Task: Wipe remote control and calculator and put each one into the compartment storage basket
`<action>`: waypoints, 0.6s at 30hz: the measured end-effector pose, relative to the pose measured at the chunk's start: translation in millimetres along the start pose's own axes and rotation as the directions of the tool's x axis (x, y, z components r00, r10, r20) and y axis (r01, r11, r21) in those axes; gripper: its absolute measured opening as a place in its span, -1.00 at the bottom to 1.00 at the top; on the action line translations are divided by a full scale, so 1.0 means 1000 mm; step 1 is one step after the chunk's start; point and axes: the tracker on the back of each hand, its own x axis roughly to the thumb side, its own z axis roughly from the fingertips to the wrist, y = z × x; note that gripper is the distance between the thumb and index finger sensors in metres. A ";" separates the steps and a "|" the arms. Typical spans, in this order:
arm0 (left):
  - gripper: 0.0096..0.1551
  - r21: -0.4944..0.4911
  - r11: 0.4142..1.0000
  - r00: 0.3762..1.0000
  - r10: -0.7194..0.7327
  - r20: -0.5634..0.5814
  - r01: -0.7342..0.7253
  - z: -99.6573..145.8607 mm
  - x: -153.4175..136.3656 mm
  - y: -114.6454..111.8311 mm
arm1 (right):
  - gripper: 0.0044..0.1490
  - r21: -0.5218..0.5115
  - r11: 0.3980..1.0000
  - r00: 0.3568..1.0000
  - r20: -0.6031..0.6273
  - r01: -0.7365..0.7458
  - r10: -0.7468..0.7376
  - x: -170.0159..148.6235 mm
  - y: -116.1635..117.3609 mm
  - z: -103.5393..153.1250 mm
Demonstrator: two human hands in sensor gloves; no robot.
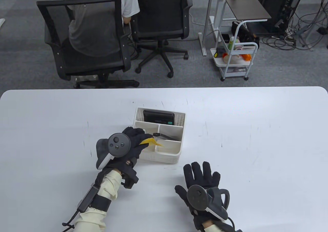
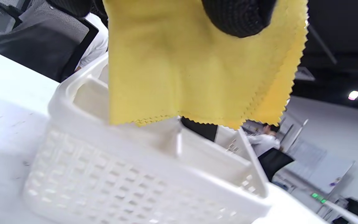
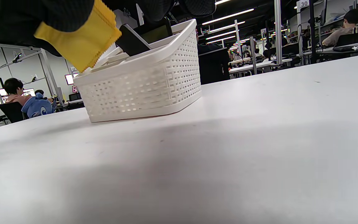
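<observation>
**Both devices in the basket, cloth in the left hand**

Seen from the table view, the white compartment storage basket (image 1: pixel 176 142) stands near the middle of the white table (image 1: pixel 256 129). A dark calculator (image 1: pixel 159 117) stands on edge in the long back compartment, and a slim dark remote control (image 1: pixel 164 136) leans tilted in a front compartment, which of the front ones I cannot tell for certain. The left hand (image 1: pixel 133 143) hovers at the basket's front-left corner, its fingers curled round a yellow cloth (image 1: pixel 151 141) whose corner pokes out over the rim. The right hand (image 1: pixel 201 179) lies flat on the table in front of the basket, well apart from it, fingers straight and spread, holding nothing.

From the left wrist view, the yellow cloth (image 2: pixel 197 62), with its zigzag-cut edge, hangs from a gloved fingertip (image 2: pixel 238 15) that pinches it, just above the basket's (image 2: pixel 104 183) rim and dividers.

From the right wrist view, low over the table, the basket (image 3: pixel 148 84) sits ahead with the remote control (image 3: pixel 132 40) sticking up at a slant above its rim. The cloth (image 3: pixel 82 40) dangles over the near corner.
</observation>
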 end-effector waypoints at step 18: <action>-0.49 0.033 0.875 0.874 -0.484 0.054 0.483 0.007 -0.008 -0.046 | 0.01 0.038 0.999 0.999 -0.040 0.021 -0.019 -0.004 0.003 0.000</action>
